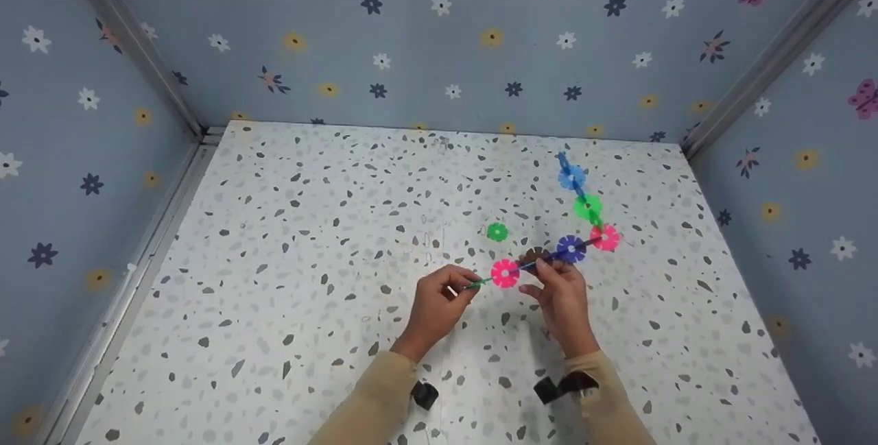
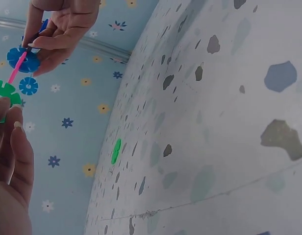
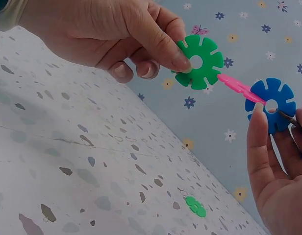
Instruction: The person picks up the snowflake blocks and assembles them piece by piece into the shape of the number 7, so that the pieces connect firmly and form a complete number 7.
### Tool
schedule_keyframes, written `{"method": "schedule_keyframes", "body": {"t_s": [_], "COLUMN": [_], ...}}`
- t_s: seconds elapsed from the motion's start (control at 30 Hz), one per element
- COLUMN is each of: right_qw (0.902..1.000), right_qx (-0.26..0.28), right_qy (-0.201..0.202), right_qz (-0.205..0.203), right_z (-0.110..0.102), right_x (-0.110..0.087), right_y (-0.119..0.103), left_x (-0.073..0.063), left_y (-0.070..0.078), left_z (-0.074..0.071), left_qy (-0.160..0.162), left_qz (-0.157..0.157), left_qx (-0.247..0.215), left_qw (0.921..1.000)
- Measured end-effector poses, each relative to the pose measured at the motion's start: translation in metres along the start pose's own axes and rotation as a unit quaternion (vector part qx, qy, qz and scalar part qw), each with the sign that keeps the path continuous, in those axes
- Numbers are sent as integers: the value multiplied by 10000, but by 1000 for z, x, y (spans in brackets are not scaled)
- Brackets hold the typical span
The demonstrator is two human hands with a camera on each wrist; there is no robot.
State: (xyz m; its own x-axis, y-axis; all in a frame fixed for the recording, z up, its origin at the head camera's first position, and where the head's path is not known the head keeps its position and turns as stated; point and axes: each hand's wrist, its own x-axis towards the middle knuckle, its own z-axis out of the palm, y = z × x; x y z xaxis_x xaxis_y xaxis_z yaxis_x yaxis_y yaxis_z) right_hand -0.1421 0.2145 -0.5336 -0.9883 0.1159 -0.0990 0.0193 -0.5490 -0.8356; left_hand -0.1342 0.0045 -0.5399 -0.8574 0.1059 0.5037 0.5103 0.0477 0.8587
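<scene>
My left hand (image 1: 437, 302) pinches a green slotted disc (image 3: 210, 51) by its edge, thumb on its face. A pink slotted disc (image 1: 499, 278) links it to a blue disc (image 3: 261, 93). My right hand (image 1: 568, 299) pinches the chain near this blue disc and a black disc (image 1: 535, 254). Beyond the right hand the chain carries on through a dark blue disc (image 1: 563, 247), a second pink disc (image 1: 613, 238), another green disc (image 1: 580, 209) and a light blue disc (image 1: 564, 175). In the head view, the left hand's disc appears edge-on.
One loose green slotted disc (image 1: 490, 234) lies on the speckled white table (image 1: 309, 225), just beyond the hands. Blue flower-patterned panels (image 1: 411, 33) wall the table at the back and both sides. Black straps (image 1: 579, 382) sit on both wrists.
</scene>
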Motion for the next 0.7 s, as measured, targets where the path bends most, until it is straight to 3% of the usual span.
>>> {"method": "schedule_keyframes", "body": {"t_s": [0.17,0.53,0.7], "right_qw": [9999,9991,9974], "right_qx": [121,138,385], "right_qy": [-53,-373,-572], "right_qz": [-26,-122,-221], "right_z": [-2,-2,-5], "right_x": [0,-2,-2], "right_y": [0,0,0], "left_x": [-2,-3,-7], "left_y": [-1,7,-13], "left_z": [5,10,9], "left_qy": [149,205,236], "left_qz": [450,951,1052], "left_qx": [6,179,306], "left_qw": [9989,9951,9937]}}
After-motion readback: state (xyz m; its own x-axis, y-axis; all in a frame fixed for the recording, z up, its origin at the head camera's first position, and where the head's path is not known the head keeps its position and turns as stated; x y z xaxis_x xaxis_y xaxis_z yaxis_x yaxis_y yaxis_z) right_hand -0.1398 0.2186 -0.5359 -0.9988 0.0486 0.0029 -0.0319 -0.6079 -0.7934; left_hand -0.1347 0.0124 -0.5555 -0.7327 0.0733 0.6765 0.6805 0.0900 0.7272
